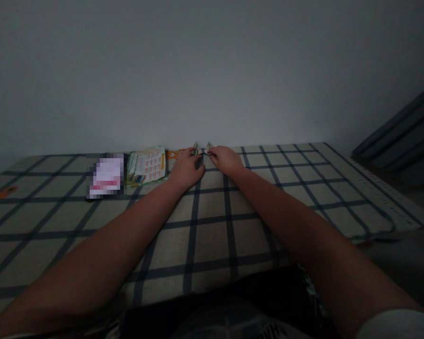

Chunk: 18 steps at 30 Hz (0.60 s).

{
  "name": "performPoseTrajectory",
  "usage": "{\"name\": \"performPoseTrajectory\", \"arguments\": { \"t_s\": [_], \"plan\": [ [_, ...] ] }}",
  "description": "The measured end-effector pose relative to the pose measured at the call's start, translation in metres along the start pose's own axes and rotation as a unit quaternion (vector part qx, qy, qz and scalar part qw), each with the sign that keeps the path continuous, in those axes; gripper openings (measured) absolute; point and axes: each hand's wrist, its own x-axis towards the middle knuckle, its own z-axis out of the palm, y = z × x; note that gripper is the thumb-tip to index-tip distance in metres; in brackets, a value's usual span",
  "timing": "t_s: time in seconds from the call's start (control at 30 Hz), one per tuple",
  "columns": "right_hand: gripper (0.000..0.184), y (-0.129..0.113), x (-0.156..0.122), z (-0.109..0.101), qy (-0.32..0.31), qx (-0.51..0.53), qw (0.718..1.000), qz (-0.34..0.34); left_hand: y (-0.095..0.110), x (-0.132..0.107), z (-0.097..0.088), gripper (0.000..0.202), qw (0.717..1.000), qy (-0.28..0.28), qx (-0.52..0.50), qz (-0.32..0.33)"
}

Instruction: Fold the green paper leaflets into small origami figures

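Observation:
Both my arms stretch far forward over a checked cloth (212, 226). My left hand (187, 167) and my right hand (226, 160) meet near the wall, fingers pinched together on a small folded paper piece (202, 149) with two pointed tips. Each hand grips one side of it. The paper sits just above the cloth's far edge. The room is dim and the fold's details are hard to make out.
A stack of printed leaflets (146, 165) lies left of my left hand, with a blurred card (106, 175) beside it. A plain wall rises behind. A dark slanted panel (403, 141) stands at the far right, past the cloth's edge.

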Motion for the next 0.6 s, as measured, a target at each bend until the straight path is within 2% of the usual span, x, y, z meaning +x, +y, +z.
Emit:
{"name": "performPoseTrajectory", "arguments": {
  "t_s": [0.1,0.2,0.3,0.47,0.6],
  "plan": [
    [0.032,0.001,-0.002,-0.001,0.013,0.022,1.000,0.006,0.005,-0.001,-0.005,0.031,0.999,0.028,-0.024,-0.019],
    [0.025,0.001,-0.005,-0.002,0.023,0.027,0.999,0.006,0.012,-0.002,-0.011,0.024,0.998,0.053,-0.039,-0.001],
    [0.020,0.000,-0.005,-0.002,0.028,0.039,0.999,0.024,0.016,-0.002,-0.013,0.021,0.997,0.054,-0.052,0.029],
    [0.029,0.000,-0.002,0.003,0.034,0.070,0.994,0.073,0.017,-0.003,-0.011,0.020,0.997,0.045,-0.054,0.026],
    [0.026,0.003,0.003,0.005,0.021,0.065,0.996,0.054,0.014,-0.002,-0.009,0.018,0.997,0.050,-0.052,0.023]
  ]
}}
